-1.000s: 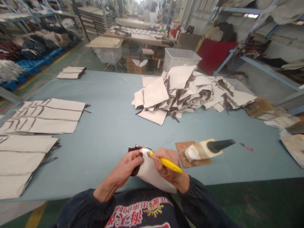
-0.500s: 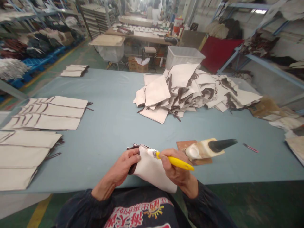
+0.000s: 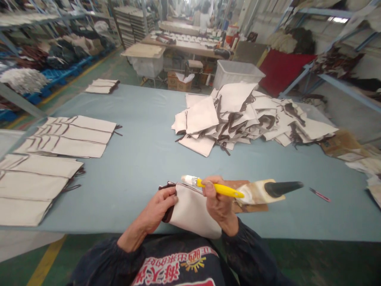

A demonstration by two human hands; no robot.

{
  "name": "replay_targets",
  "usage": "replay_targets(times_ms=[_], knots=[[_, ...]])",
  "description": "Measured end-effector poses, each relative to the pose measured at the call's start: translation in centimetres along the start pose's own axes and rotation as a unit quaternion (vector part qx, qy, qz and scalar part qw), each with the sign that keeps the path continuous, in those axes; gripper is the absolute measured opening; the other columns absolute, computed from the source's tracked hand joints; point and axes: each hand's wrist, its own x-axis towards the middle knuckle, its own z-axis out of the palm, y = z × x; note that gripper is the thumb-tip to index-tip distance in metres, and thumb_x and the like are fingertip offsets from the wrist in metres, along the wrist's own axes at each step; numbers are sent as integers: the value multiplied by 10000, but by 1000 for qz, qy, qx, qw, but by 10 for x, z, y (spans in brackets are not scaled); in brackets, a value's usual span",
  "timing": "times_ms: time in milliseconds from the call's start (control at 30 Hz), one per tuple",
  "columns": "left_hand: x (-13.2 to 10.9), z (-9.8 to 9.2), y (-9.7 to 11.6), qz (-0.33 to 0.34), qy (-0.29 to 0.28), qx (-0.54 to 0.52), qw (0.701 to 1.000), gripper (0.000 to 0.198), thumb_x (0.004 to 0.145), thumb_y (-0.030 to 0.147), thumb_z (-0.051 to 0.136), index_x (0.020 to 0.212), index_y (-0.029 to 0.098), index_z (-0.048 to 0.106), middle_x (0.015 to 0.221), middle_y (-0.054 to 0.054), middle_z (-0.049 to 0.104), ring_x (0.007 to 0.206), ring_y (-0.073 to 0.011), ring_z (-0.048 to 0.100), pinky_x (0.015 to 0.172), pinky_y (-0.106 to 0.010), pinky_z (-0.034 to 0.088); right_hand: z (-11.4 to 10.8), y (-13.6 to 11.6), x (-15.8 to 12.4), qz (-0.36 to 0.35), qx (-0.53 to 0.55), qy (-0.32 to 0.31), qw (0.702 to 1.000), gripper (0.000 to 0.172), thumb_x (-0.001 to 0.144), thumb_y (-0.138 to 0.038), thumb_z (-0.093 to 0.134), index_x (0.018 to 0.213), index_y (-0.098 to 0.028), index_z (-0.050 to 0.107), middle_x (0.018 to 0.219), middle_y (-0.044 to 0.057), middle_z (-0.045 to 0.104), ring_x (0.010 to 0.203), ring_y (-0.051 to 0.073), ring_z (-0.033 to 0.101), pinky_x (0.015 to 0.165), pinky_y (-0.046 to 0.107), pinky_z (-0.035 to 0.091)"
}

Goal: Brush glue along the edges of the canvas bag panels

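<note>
My left hand (image 3: 160,206) pinches the left end of a cream fabric piece (image 3: 190,212) with dark brown edging, close to the table's front edge. In my right hand (image 3: 219,202) is a brush (image 3: 218,188) with a yellow handle and white-coated bristles. Its bristle end points left, just over the piece's upper edge; whether it touches cannot be told. Right of that hand lies a white-smeared container (image 3: 251,192) with a black handle-like part (image 3: 282,188), on a brown sheet (image 3: 256,207).
A loose heap of cream pieces (image 3: 202,115) covers the table's back right. Neat overlapping stacks (image 3: 83,137) lie at the left, with another stack (image 3: 102,86) at the far corner. A pink cutter (image 3: 320,194) rests at the right. Beyond the table stands a grey bin (image 3: 238,73).
The brush has lifted and shifted slightly left, from the fabric's face to above its upper edge, its handle now more level. My left hand keeps its hold. The camera view has shifted slightly.
</note>
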Motion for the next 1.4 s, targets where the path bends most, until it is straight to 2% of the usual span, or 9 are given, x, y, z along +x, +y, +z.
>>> replay_targets(times_ms=[133,300,367,533,667,800,1000,1233,1400], knots=[[-2,-1,1,14,-12,10,1000,362,788,392,781,1061,155,760,841,-41,741,748,-161,611,708,-246,455,-7,-8,2,-70,-30,-37,996,250,1018,-309,480,837,-234,635,654,4,680,545,150,625,536,256,497],[-4,-2,0,25,-9,50,998,275,809,377,756,964,150,752,736,-7,673,685,-143,552,640,-237,412,10,-24,12,-144,0,-67,987,259,1010,-242,464,822,-233,643,681,25,709,584,159,670,582,259,529],[-4,-4,-1,27,0,46,999,269,807,375,747,956,150,756,720,-5,666,677,-144,549,645,-239,414,15,-22,7,-111,13,-43,993,234,1012,-258,477,853,-226,646,697,19,708,589,156,665,578,257,522],[-7,-11,-3,43,23,4,999,297,811,365,736,1033,171,769,839,-31,734,775,-167,607,772,-257,464,14,-11,-12,57,64,32,996,236,1024,-345,488,878,-216,621,610,-34,614,531,135,584,555,253,495],[-9,-15,-4,37,30,-2,999,311,793,334,728,1044,155,775,863,-42,752,744,-158,602,723,-242,450,11,-16,-15,104,147,57,982,270,1036,-390,477,877,-214,605,555,-57,569,471,119,535,491,233,450],[-10,-19,-5,18,29,-12,999,343,771,333,740,1055,145,779,867,-60,765,735,-167,617,695,-245,450,2,-21,-12,104,174,36,978,261,1028,-398,503,906,-209,634,553,-55,566,462,117,527,468,227,430],[-13,-16,-3,12,-4,-12,1000,352,783,352,768,1077,158,784,882,-59,770,755,-165,624,697,-234,458,3,-20,-6,95,166,-116,975,275,1023,-381,508,870,-208,658,544,-55,542,463,122,513,471,235,429],[-15,-17,-9,8,38,-22,999,344,765,326,764,1057,146,788,858,-60,769,723,-160,619,680,-235,461,8,-13,-3,82,163,-23,983,257,1035,-371,489,896,-213,636,559,-58,551,481,126,529,512,240,458],[-17,-17,-10,14,36,-11,999,360,786,338,755,1093,150,773,878,-58,769,738,-160,621,689,-235,465,5,-17,-3,18,76,-85,993,261,1024,-346,491,857,-216,645,574,-38,584,471,128,532,482,245,432]])
